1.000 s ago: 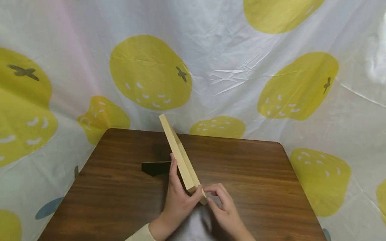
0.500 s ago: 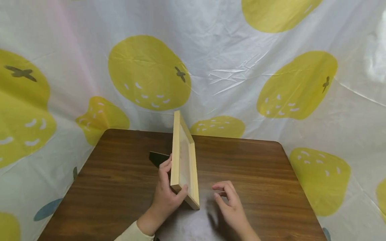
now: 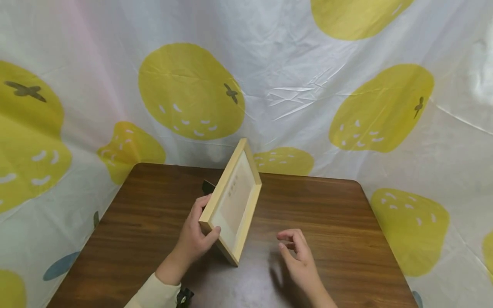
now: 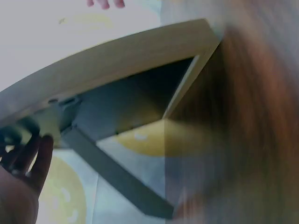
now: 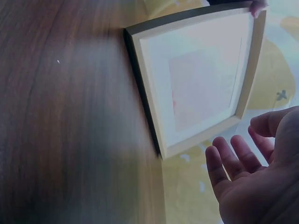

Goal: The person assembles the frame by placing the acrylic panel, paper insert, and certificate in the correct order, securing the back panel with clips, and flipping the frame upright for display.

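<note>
A light wooden picture frame (image 3: pixel 249 209) stands tilted over the middle of the table, its glazed front turned to the right. My left hand (image 3: pixel 194 235) grips its near left edge, thumb on the front and fingers behind. In the left wrist view the dark backing (image 4: pixel 121 102) shows, with a support leg (image 4: pixel 117 170) swung out from it. A white mat with a pale print (image 5: pixel 201 88) lies inside the frame in the right wrist view. Loosely bent and holding nothing, my right hand (image 3: pixel 302 261) hovers to the right of the frame.
The brown wood-grain table (image 3: pixel 339 222) has rounded far corners. Behind and around it hangs a white curtain (image 3: pixel 292 55) printed with large yellow fruit. A black band (image 3: pixel 185 297) is at the left wrist, below a pale sleeve (image 3: pixel 155 293).
The right hand has let go of the frame's near corner and drawn off to the right. My left hand has moved left, turning the frame so its front shows.
</note>
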`<state>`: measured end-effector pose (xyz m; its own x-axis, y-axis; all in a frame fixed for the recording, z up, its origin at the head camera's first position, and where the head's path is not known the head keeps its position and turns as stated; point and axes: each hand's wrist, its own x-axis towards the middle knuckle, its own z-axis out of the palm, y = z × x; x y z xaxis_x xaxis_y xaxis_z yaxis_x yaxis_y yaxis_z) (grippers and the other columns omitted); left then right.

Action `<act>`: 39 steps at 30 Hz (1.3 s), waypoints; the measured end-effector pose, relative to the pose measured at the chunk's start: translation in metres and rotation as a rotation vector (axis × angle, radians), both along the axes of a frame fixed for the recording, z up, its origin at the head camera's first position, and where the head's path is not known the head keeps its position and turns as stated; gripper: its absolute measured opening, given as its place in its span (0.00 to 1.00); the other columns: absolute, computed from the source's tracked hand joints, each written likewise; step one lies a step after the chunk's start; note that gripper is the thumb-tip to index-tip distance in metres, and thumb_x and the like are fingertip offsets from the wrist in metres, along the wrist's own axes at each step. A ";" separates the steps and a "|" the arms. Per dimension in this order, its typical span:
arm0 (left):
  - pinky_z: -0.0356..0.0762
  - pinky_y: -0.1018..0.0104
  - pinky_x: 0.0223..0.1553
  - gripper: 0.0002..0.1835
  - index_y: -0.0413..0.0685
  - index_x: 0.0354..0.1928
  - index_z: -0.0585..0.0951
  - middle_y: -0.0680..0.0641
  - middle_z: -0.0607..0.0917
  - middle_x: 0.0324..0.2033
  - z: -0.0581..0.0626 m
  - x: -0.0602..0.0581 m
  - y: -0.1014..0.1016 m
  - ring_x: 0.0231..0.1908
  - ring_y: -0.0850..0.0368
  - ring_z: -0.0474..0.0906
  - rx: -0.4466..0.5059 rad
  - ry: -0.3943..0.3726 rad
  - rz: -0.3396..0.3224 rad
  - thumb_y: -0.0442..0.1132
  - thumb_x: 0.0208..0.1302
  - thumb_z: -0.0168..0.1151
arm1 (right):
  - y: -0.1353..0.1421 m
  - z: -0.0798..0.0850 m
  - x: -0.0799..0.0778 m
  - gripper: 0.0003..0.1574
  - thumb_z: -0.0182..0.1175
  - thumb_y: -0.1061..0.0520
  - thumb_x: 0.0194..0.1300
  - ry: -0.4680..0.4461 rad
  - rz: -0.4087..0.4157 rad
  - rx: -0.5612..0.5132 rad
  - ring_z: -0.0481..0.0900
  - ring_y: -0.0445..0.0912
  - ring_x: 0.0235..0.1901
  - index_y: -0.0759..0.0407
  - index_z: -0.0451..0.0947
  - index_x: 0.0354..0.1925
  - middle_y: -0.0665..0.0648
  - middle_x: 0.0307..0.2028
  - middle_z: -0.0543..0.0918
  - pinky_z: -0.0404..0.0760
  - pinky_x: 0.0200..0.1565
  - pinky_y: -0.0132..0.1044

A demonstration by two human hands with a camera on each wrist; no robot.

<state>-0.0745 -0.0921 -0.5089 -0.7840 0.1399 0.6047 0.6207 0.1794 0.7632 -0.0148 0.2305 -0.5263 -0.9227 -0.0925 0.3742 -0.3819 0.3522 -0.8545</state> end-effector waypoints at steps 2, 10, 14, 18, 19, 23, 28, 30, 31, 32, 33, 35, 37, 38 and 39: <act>0.82 0.65 0.56 0.45 0.47 0.79 0.68 0.41 0.77 0.70 0.002 -0.005 -0.007 0.58 0.51 0.80 -0.010 -0.041 -0.053 0.29 0.57 0.70 | 0.000 0.001 0.000 0.14 0.62 0.72 0.74 0.009 -0.006 0.001 0.81 0.49 0.57 0.66 0.79 0.56 0.61 0.54 0.82 0.83 0.55 0.35; 0.87 0.62 0.45 0.46 0.60 0.85 0.64 0.36 0.78 0.65 0.017 -0.017 -0.033 0.51 0.47 0.80 -0.070 -0.306 -0.185 0.31 0.68 0.70 | 0.005 0.000 0.000 0.17 0.63 0.73 0.74 0.007 -0.033 0.008 0.82 0.49 0.57 0.59 0.80 0.55 0.64 0.53 0.82 0.84 0.54 0.36; 0.87 0.62 0.46 0.46 0.60 0.85 0.65 0.37 0.77 0.66 0.020 -0.023 -0.041 0.52 0.48 0.80 -0.099 -0.323 -0.199 0.30 0.69 0.71 | 0.009 -0.001 -0.001 0.17 0.63 0.73 0.73 -0.004 -0.036 0.012 0.82 0.49 0.56 0.60 0.80 0.55 0.62 0.53 0.82 0.84 0.55 0.35; 0.88 0.62 0.44 0.44 0.53 0.84 0.62 0.32 0.78 0.62 0.024 -0.026 -0.049 0.49 0.48 0.83 -0.071 -0.334 -0.199 0.28 0.70 0.69 | 0.010 -0.002 -0.003 0.16 0.63 0.73 0.73 -0.004 -0.046 0.006 0.82 0.48 0.56 0.63 0.80 0.56 0.60 0.53 0.82 0.84 0.54 0.35; 0.88 0.62 0.43 0.42 0.50 0.82 0.62 0.31 0.78 0.61 0.024 -0.027 -0.050 0.48 0.47 0.84 -0.062 -0.334 -0.195 0.27 0.70 0.68 | 0.011 -0.002 -0.004 0.15 0.63 0.73 0.73 -0.003 -0.049 0.005 0.82 0.48 0.56 0.65 0.80 0.56 0.60 0.53 0.82 0.84 0.54 0.34; 0.88 0.66 0.45 0.34 0.42 0.75 0.62 0.28 0.78 0.60 0.028 -0.029 -0.059 0.51 0.48 0.84 -0.049 -0.320 -0.175 0.25 0.73 0.65 | 0.014 -0.002 -0.007 0.15 0.62 0.73 0.74 0.005 -0.061 0.001 0.82 0.48 0.55 0.66 0.79 0.57 0.62 0.53 0.81 0.84 0.54 0.33; 0.85 0.72 0.50 0.31 0.41 0.76 0.68 0.29 0.79 0.62 0.034 -0.035 -0.071 0.55 0.54 0.83 -0.057 -0.321 -0.159 0.24 0.74 0.65 | 0.019 0.006 -0.015 0.16 0.62 0.72 0.76 -0.010 -0.088 0.002 0.82 0.49 0.55 0.68 0.77 0.59 0.66 0.55 0.81 0.83 0.54 0.30; 0.84 0.73 0.51 0.32 0.42 0.76 0.69 0.30 0.80 0.63 0.036 -0.037 -0.075 0.55 0.56 0.83 -0.067 -0.327 -0.152 0.25 0.74 0.65 | 0.022 0.010 -0.019 0.17 0.61 0.72 0.76 -0.026 -0.105 -0.002 0.82 0.48 0.55 0.69 0.77 0.60 0.67 0.56 0.81 0.83 0.55 0.29; 0.84 0.73 0.51 0.32 0.43 0.77 0.70 0.30 0.80 0.63 0.036 -0.039 -0.077 0.55 0.56 0.83 -0.076 -0.330 -0.143 0.25 0.74 0.65 | 0.023 0.012 -0.022 0.18 0.61 0.72 0.76 -0.036 -0.115 -0.003 0.82 0.47 0.55 0.69 0.76 0.61 0.67 0.56 0.81 0.82 0.55 0.28; 0.84 0.72 0.51 0.32 0.45 0.77 0.71 0.31 0.81 0.63 0.037 -0.040 -0.078 0.55 0.56 0.83 -0.086 -0.333 -0.132 0.26 0.75 0.66 | 0.024 0.014 -0.025 0.18 0.61 0.72 0.77 -0.045 -0.126 -0.006 0.82 0.47 0.55 0.69 0.76 0.62 0.68 0.56 0.81 0.82 0.55 0.27; 0.85 0.72 0.50 0.32 0.47 0.78 0.72 0.31 0.82 0.63 0.038 -0.041 -0.079 0.55 0.56 0.84 -0.099 -0.338 -0.123 0.26 0.75 0.66 | 0.025 0.017 -0.027 0.18 0.61 0.71 0.77 -0.057 -0.138 -0.014 0.82 0.46 0.55 0.68 0.76 0.62 0.68 0.56 0.81 0.82 0.55 0.27; 0.86 0.70 0.49 0.32 0.49 0.78 0.73 0.32 0.83 0.63 0.040 -0.044 -0.080 0.55 0.53 0.84 -0.114 -0.346 -0.119 0.27 0.76 0.66 | 0.026 0.021 -0.032 0.19 0.61 0.70 0.77 -0.080 -0.162 -0.026 0.82 0.46 0.56 0.67 0.75 0.64 0.68 0.57 0.81 0.82 0.55 0.27; 0.86 0.67 0.48 0.32 0.51 0.78 0.73 0.33 0.84 0.63 0.042 -0.046 -0.080 0.55 0.49 0.84 -0.123 -0.352 -0.130 0.27 0.76 0.65 | 0.028 0.025 -0.037 0.22 0.61 0.69 0.78 -0.098 -0.185 -0.030 0.81 0.47 0.57 0.67 0.74 0.66 0.68 0.58 0.81 0.81 0.55 0.26; 0.86 0.66 0.48 0.32 0.52 0.78 0.73 0.34 0.84 0.63 0.042 -0.047 -0.081 0.55 0.48 0.84 -0.129 -0.355 -0.140 0.27 0.76 0.65 | 0.028 0.027 -0.040 0.24 0.61 0.68 0.79 -0.112 -0.197 -0.030 0.81 0.47 0.58 0.66 0.73 0.68 0.67 0.60 0.81 0.80 0.55 0.26; 0.87 0.63 0.48 0.33 0.53 0.79 0.72 0.34 0.83 0.63 0.043 -0.047 -0.081 0.55 0.46 0.84 -0.137 -0.355 -0.152 0.26 0.77 0.64 | 0.029 0.029 -0.042 0.25 0.61 0.67 0.79 -0.119 -0.204 -0.032 0.80 0.48 0.59 0.64 0.72 0.70 0.66 0.61 0.80 0.79 0.55 0.26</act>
